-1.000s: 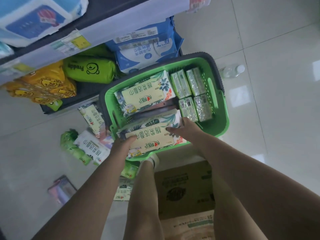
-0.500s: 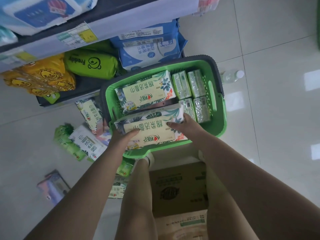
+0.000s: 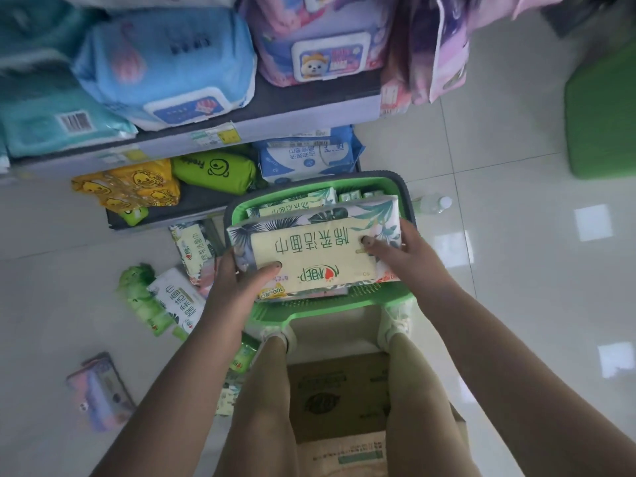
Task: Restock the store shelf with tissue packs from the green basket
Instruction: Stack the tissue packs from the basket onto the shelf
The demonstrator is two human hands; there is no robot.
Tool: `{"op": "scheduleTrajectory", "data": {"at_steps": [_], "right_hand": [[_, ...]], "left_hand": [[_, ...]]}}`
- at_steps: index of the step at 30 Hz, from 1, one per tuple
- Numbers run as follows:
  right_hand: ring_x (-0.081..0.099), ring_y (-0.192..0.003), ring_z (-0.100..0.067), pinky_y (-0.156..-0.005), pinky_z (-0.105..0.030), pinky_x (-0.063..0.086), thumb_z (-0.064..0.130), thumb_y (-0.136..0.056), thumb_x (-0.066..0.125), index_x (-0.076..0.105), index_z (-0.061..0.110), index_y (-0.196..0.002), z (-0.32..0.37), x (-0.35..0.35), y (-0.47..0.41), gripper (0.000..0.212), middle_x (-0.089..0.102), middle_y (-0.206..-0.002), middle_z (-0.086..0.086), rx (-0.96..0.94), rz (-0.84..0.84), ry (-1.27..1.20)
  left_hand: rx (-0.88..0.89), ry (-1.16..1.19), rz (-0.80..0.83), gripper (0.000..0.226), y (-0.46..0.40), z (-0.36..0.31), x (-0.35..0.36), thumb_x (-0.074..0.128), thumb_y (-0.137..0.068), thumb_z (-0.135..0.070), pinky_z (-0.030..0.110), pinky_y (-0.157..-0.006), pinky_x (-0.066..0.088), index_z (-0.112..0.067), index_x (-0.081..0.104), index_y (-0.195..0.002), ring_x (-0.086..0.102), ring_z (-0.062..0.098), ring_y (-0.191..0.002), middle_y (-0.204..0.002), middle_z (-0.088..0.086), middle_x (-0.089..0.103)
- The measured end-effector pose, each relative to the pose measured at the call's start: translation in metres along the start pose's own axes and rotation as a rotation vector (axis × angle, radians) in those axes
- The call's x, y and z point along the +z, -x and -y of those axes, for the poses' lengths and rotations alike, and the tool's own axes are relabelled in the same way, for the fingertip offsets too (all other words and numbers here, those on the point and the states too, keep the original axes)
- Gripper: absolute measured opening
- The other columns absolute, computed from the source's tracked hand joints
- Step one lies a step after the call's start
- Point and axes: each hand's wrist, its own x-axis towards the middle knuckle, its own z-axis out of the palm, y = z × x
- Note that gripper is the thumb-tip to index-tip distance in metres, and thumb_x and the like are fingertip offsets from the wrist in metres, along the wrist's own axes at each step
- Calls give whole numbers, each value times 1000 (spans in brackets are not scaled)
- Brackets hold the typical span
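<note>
A leaf-printed tissue pack (image 3: 309, 246) with a pale yellow label is held above the green basket (image 3: 330, 306) on the floor. My left hand (image 3: 237, 284) grips its left end and my right hand (image 3: 399, 251) grips its right end, thumbs on top. Another same-looking tissue pack (image 3: 296, 204) lies in the basket behind it, with small green packs (image 3: 358, 195) partly hidden at the back right. The store shelf (image 3: 309, 115) stands just beyond the basket.
Yellow, green and blue packs fill the bottom shelf; blue and pink wipe packs (image 3: 172, 63) sit above. Loose tissue packs (image 3: 179, 301) lie on the floor left of the basket. A cardboard box (image 3: 337, 394) is behind my feet, a water bottle (image 3: 433, 204) right of the basket.
Both hands have lifted the near tissue pack up out of the basket toward me. My view has tilted up, showing more of the shelf.
</note>
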Motion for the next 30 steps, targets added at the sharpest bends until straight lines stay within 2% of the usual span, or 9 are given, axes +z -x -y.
{"op": "scheduleTrajectory", "data": {"at_steps": [4,7,11,14,17,20,24,27,30], "right_hand": [[69,-92,-17,-86,-44,54,41,-72,74,55,24,-112,41,-11,27,47,71,-102,7,-121,-7,-6],[68,-92,-18,-86,-48,53,46,-69,72,56,32,-101,73,-17,42,38,70,-100,7,-194,-24,4],[67,-96,-22,-87,-51,52,61,-56,68,56,33,-105,114,-20,66,58,70,-103,6,-301,-23,3],[65,-100,-20,-87,-50,52,61,-57,67,55,35,-112,141,-20,90,62,68,-109,7,-403,-15,-9],[65,-101,-13,-76,-32,56,54,-60,67,53,30,-121,162,-19,118,68,66,-114,6,-505,14,-60],[65,-97,-7,-62,-16,52,49,-60,68,53,29,-123,178,-16,143,68,65,-113,5,-585,66,-90],[67,-93,-8,-68,-22,55,30,-65,73,54,34,-116,206,-11,156,55,69,-106,7,-670,104,-79],[67,-98,-10,-79,-30,56,38,-56,81,53,37,-114,243,-10,146,64,69,-107,9,-744,139,-2],[66,-84,1,-71,-19,55,24,-66,81,48,31,-122,283,-4,130,65,68,-108,5,-812,136,80]], "left_hand": [[120,20,20,58,35,-42,-7,72,-76,-23,41,-103,38,-23,46,-129,56,1,-101,-112,-13,62],[174,44,26,76,55,-76,-12,71,-64,-36,47,-105,38,-29,43,-134,55,9,-114,-121,-13,61],[288,67,19,84,80,-116,-21,74,-57,-45,36,-105,36,-35,42,-134,53,4,-119,-125,-19,59],[367,51,16,94,101,-141,-32,77,-52,-52,38,-106,36,-33,40,-135,50,5,-122,-130,-17,56],[465,33,-15,87,125,-159,-47,73,-52,-52,39,-100,40,-35,43,-132,55,6,-117,-124,-17,60],[505,50,-46,106,148,-172,-62,77,-43,-65,47,-105,36,-38,36,-137,47,11,-127,-136,-14,52],[573,147,-66,89,165,-190,-77,72,-47,-46,42,-100,41,-31,43,-130,58,8,-113,-117,-16,64],[623,175,-133,74,155,-212,-82,72,-49,-37,35,-89,45,-19,45,-116,63,3,-101,-105,-13,68],[658,173,-190,42,133,-243,-86,75,-70,-8,30,-78,45,-20,41,-90,58,-18,-71,-81,-12,65]]}}
